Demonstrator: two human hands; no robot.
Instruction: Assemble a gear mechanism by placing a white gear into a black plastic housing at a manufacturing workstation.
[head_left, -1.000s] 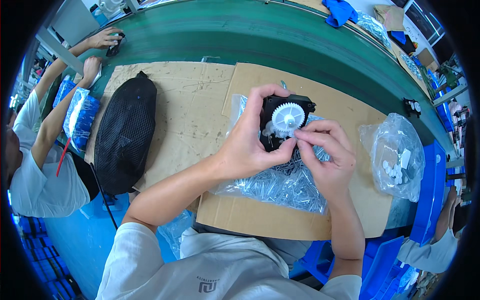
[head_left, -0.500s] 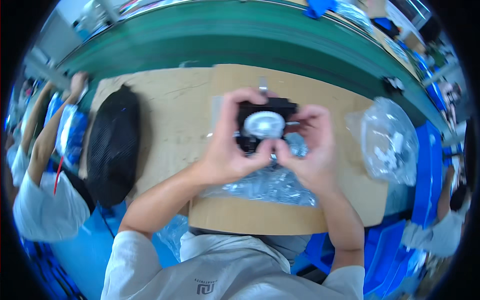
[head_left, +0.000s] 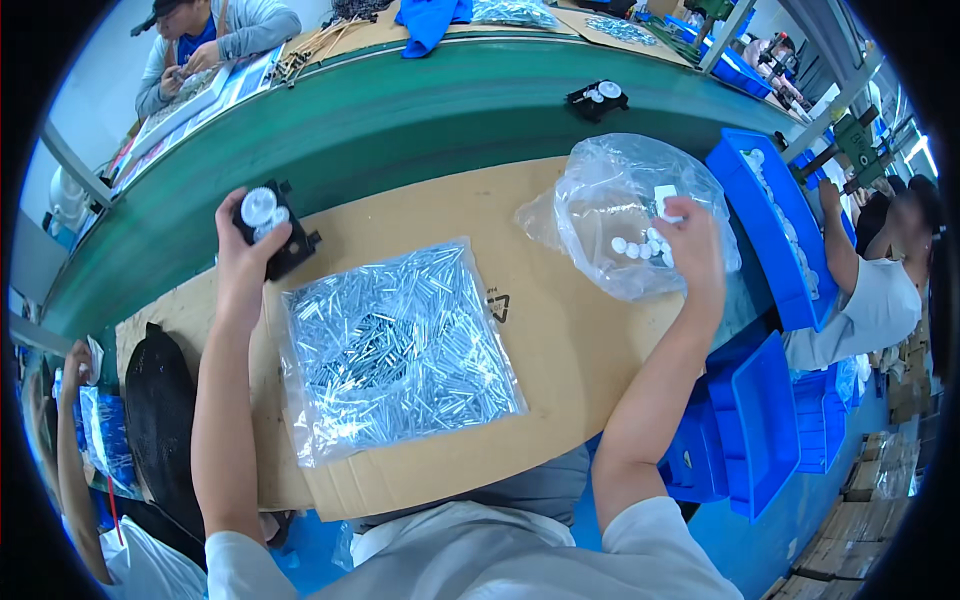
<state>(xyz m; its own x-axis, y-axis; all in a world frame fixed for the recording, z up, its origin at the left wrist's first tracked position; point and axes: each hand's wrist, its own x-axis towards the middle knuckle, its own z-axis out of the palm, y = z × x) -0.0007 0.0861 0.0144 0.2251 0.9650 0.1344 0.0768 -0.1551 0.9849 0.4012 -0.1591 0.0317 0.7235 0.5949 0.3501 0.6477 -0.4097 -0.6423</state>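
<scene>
Gear box: black box (head_left: 294,246) in the left hand (head_left: 242,262), at its fingertip end, tilted, big white gear (head_left: 258,206) facing up; held by the belt-side edge of the cardboard.
Left hand: gripping the box, thumb across the gear side near a smaller white gear.
Right hand: fingers (head_left: 676,208) bent together at the clear bag (head_left: 600,190); blurred, cannot tell whether they pinch a piece, or whether they are inside the film or over it.
White pieces: small, round (head_left: 640,250), in the clear bag, just beside the right fingertips, well apart from the gear box.
In the way: loose, crumpled film around the pieces; right hand covers part of them.
Pin bag: flat bag of metal pins (head_left: 400,345) on the cardboard (head_left: 565,330), between the forearms.
Belt: green (head_left: 440,140), beyond the cardboard; second black gear box (head_left: 597,100) on it.
Right side: blue tray (head_left: 762,235) with pale pieces beside the clear bag; another blue tray (head_left: 755,425) nearer the body.
Left side: dark mesh bag (head_left: 160,425) beside the left forearm.
Others: person in grey sleeves (head_left: 262,35) across the belt; another in a white shirt (head_left: 868,315), right.
</scene>
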